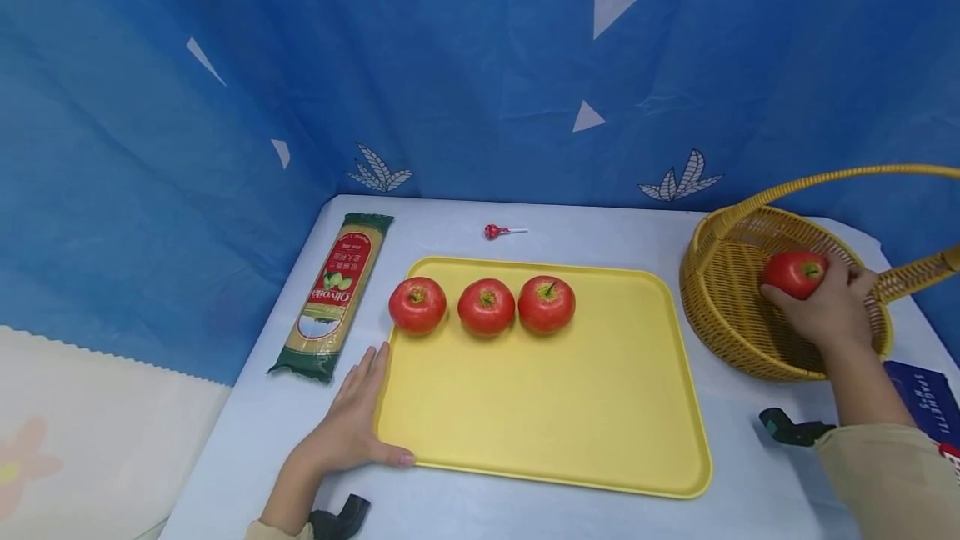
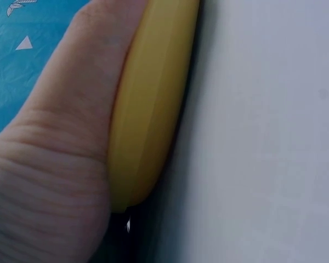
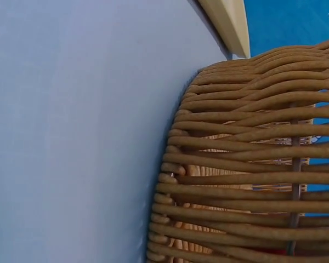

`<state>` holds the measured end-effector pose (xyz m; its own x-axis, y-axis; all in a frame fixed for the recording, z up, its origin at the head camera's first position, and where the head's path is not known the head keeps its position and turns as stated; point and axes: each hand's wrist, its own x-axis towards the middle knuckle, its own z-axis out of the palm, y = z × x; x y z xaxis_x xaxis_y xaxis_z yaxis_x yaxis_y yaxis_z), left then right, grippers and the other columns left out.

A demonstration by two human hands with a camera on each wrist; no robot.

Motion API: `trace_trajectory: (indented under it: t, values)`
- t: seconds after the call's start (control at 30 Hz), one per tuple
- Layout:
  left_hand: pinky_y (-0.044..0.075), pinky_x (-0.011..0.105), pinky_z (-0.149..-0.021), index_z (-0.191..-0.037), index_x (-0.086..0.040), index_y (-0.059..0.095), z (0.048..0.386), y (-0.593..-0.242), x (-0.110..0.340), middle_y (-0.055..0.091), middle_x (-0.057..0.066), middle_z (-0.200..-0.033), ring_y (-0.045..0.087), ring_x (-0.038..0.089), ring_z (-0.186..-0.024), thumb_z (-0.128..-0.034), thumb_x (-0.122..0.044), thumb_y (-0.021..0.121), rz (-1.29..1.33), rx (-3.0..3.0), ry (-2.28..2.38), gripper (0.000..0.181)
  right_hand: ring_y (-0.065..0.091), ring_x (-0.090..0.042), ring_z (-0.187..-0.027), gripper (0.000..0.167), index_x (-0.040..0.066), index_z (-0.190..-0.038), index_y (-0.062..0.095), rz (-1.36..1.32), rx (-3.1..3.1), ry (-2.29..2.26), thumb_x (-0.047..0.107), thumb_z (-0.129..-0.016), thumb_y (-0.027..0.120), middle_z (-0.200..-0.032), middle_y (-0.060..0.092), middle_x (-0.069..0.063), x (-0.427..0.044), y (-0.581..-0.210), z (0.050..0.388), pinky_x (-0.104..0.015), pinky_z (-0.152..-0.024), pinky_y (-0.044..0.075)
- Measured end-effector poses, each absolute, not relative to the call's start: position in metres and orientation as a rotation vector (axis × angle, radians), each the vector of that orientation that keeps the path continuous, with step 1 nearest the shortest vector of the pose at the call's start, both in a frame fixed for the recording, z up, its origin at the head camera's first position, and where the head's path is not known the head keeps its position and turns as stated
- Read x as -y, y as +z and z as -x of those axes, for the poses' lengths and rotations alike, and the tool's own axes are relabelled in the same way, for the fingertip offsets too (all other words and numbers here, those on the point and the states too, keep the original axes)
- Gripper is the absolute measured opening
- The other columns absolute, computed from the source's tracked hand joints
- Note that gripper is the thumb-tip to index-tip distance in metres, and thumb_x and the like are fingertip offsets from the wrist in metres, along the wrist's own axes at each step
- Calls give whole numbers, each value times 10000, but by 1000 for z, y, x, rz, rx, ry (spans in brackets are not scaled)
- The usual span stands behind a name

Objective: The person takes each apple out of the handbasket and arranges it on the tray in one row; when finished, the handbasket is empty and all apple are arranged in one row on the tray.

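My right hand (image 1: 836, 315) reaches into the yellow wicker basket (image 1: 697, 319) at the right and grips a red apple (image 1: 789, 273) there, thumb on one side and fingers on the other. The basket's woven wall (image 3: 247, 192) fills much of the right wrist view, which does not show the hand. My left hand (image 1: 348, 423) rests against the lower left corner of the yellow tray (image 1: 555, 415), fingers extended along its left edge and thumb at its front edge. Three apples, a left one (image 1: 417, 306), a middle one (image 1: 486, 307) and a right one (image 1: 547, 304), stand in a row on the tray.
A long pack of spaghetti (image 1: 333, 298) lies left of the tray. Behind the tray is a red lollipop (image 1: 492, 232). A dark blue spaghetti packet (image 1: 926, 398) lies at the right edge, partly hidden by my sleeve. The basket's tall handle (image 1: 847, 177) arches over the right side.
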<state>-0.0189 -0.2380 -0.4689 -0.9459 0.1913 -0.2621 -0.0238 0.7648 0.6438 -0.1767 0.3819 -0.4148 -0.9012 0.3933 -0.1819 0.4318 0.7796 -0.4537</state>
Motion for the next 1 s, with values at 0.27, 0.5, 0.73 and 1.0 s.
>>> trace_trajectory:
  t: [0.27,0.5,0.73,1.0]
  values:
    - [38,642,-1211,-1604,-169,-65,20,-472,239,3,122,-1687,-29,352,-1553,-489,-700,873,-144,-2655,968,1551,233,-619,-1331,1075,1,-1556,-45,-631,-2900,-796,506,-904,646,-1489,117,-409,-382,-416,175,-768,-988,353]
    - [41,654,-1206,-1604,-173,-64,20,-473,239,-2,127,-1686,-29,363,-1550,-488,-696,875,-132,-2651,974,1550,254,-602,-1350,1078,-10,-1567,59,-519,-3003,-837,532,-872,680,-1501,192,-398,-378,-411,169,-774,-974,358]
    - [36,637,-1215,-1604,-173,-66,20,-473,239,1,119,-1687,-36,346,-1554,-490,-698,873,-142,-2658,968,1549,280,-601,-1337,1006,27,-1575,118,-454,-3117,-806,444,-880,714,-1490,229,-383,-359,-391,147,-787,-918,380]
    - [37,635,-1216,-1605,-173,-55,19,-472,240,8,112,-1688,-34,339,-1556,-476,-701,875,-149,-2668,976,1555,290,-541,-1376,969,69,-1566,211,-330,-3241,-907,294,-830,799,-1494,291,-316,-317,-362,116,-789,-849,414]
